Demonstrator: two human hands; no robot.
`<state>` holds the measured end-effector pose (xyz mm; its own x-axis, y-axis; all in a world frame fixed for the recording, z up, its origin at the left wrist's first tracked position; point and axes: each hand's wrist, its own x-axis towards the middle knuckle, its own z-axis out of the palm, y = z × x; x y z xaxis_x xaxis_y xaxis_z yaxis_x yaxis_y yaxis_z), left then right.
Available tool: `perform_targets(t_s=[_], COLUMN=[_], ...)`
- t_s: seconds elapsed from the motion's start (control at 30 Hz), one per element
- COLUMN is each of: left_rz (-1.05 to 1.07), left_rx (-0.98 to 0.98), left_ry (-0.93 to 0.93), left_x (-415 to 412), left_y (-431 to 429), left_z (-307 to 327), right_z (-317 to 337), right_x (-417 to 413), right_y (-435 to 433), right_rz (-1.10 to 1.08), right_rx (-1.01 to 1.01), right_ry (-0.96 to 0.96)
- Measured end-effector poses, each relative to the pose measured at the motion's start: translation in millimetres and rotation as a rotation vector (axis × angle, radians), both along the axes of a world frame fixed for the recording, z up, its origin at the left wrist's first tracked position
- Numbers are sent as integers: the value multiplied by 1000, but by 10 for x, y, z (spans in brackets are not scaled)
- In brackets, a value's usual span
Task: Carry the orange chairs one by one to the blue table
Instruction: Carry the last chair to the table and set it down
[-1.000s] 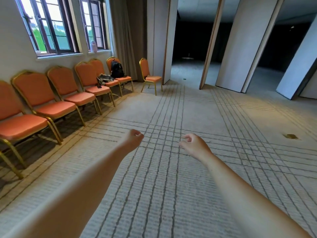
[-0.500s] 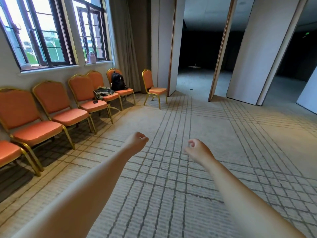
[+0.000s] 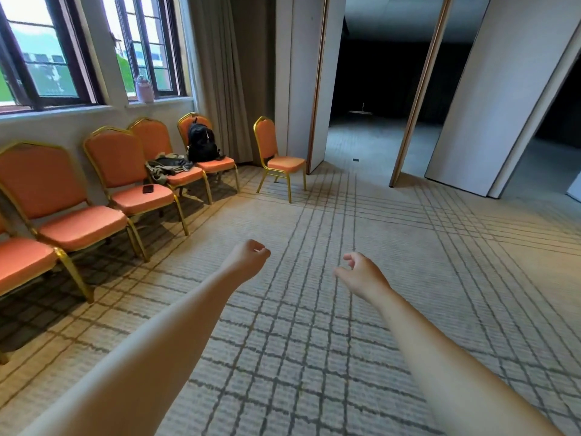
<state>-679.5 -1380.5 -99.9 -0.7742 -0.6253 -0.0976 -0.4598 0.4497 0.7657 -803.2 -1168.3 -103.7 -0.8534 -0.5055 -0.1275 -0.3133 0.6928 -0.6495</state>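
Orange chairs [image 3: 119, 158] nearer | backpack [image 3: 202, 143], jacket [image 3: 168, 166] occupy two seats | left hand [image 3: 248, 259] clenched, right hand [image 3: 361, 273] loosely curled

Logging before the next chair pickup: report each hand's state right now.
Left hand: closed, fingers curled into a fist, holding nothing.
Right hand: open, fingers loosely curled, holding nothing.

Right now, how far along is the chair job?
Done: nothing that shows; no blue table is in view. In hand: nothing; the left hand and right hand reach out over the carpet, empty. Left: the row of chairs and the lone chair by the partition; a backpack, jacket and phone sit on three.
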Motion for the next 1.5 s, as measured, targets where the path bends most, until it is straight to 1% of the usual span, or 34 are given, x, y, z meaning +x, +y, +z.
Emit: perform_targets(t_s=[0.17, 0.33, 0.5, 0.6, 0.77, 0.9, 0.93, 1.1, 1.3, 1.4, 1.5], left_rz=[-4, -39, 8, 37, 79, 94, 94, 111, 102, 90, 66], left_rx=[-15, -27, -24, -2, -13, 1, -1, -22, -10, -42, -25], left_ry=[9, -60, -77, -64, -43, -77, -91, -98, -74, -91, -121], left_x=[-1135, -2276, -3613, -4566, -5873, -6799, -6893, -8030, -9675, -10448, -11095], left_y=[-781, -1368, -2088, -2553, -3101, -3577, -3649, -4335, -5400, -5909, -6305], left_z=[29, -170, -242, -177, -62, -96, -118, -263, -295, -242, -314], right_z=[26, -86, -144, -82, 61, 28, -1, -131, -192, -195, -237], right_x=[-1042, -2147, -3562, -4553, -5921, -6898, -6994, -8158, -9706, -10412, -11029], right_y=[-821, -1464, -2112, -2546, -3161, -3661, -3713, -4382, -5441, -5933, -6305], right_rz=[-27, -26, -32, -4, 18, 31, 40, 60, 54, 41, 23], right_rx=[1, 37, 14, -13, -34, -4, 11, 46, 11, -5, -7], right_ry=[-8, -28, -7, -8, 1, -19, -22, -19, -12, -19, -37])
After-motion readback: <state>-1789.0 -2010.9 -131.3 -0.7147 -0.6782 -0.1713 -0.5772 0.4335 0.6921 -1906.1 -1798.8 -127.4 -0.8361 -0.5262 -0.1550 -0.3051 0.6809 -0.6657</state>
